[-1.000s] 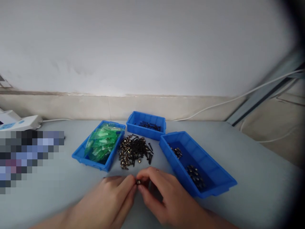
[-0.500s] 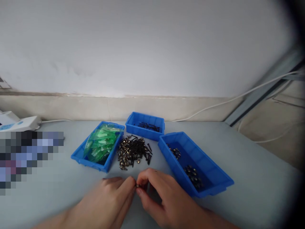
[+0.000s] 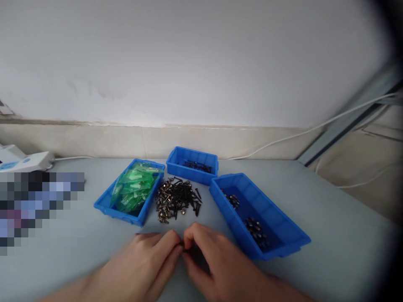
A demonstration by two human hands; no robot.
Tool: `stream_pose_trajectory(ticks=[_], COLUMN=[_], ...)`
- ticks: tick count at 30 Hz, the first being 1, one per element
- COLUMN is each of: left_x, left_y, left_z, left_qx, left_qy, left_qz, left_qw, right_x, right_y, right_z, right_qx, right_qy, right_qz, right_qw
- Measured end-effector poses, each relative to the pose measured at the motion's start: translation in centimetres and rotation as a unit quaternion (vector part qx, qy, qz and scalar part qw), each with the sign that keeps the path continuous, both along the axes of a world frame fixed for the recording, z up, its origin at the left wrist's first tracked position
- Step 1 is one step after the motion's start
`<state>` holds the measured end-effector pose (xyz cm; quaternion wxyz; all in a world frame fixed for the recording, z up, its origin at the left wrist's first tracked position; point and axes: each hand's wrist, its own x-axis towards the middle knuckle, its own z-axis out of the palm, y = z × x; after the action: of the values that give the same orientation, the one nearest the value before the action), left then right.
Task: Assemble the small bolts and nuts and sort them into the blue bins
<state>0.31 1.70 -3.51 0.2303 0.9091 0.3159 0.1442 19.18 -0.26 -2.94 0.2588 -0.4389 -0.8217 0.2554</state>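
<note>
Lower centre of frame: left hand (image 3: 147,264) and right hand (image 3: 217,262) meet fingertip to fingertip, both pinched tight. We cannot tell what, if anything, sits between them, as the fingers hide it. Screw pile (image 3: 176,199) lies loose on table (image 3: 330,209), centre frame, just above the hands, btwn left tray (image 3: 118,211) w/ green bags (image 3: 134,188) and right tray (image 3: 283,249).

Risks, in our judgement:
- A tiny part could slip from the pinch and roll into the pile, lost among lookalikes.
- A wrist nudge fwd could scatter screws.
- Sharp tips may prick fingers.
</note>
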Motion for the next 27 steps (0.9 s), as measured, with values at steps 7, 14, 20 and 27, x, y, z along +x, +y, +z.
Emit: stream_pose_trajectory(ticks=[7, 14, 20, 27], left_x=[0.22, 0.05, 0.11, -0.01], left_y=[0.11, 0.04, 0.06, -0.01], left_z=[0.26, 0.11, 0.14, -0.01], left_qx=[0.001, -0.010, -0.021, -0.018], left_qy=[-0.005, 0.000, -0.002, 0.021], left_qz=[-0.007, 0.004, 0.011, -0.005], left_qw=[1.000, 1.000, 1.000, 1.000], right_x=[-0.22, -0.01, 0.15, 0.09], right_y=[-0.33, -0.31, -0.04, 0.26], right_z=[-0.44, -0.50, -0.19, 0.16], right_qx=[0.017, 0.044, 0.044, 0.009], right_qy=[-0.007, 0.007, 0.012, 0.007], right_qz=[-0.013, -0.015, -0.003, 0.005], right_qw=[1.000, 0.999, 0.999, 1.000])
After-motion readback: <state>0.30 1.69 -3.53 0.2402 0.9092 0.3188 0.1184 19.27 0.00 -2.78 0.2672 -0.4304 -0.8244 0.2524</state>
